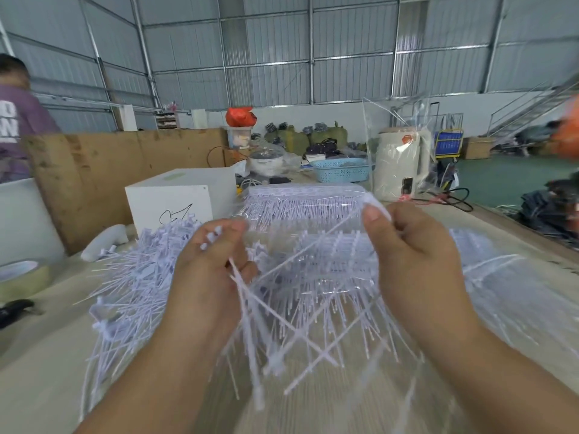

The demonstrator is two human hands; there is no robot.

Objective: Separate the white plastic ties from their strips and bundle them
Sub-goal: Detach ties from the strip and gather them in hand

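Above the bench [47, 355], left hand [210, 277] grips loose white ties [250, 311]; right hand [416, 255] pinches a strip [313, 252].

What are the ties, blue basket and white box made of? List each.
Ties: white plastic, likely semi-gloss; thin, bending stems.
Blue basket: apparently moulded plastic; perforated wall.
White box: probably matte cardboard or painted board; flat faces, pen scrawl.

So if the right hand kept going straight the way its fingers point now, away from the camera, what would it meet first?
Probably the stacked strips of ties just beyond the right hand, which pinches a white tie. Depth is unclear; the cream kettle stands farther back.
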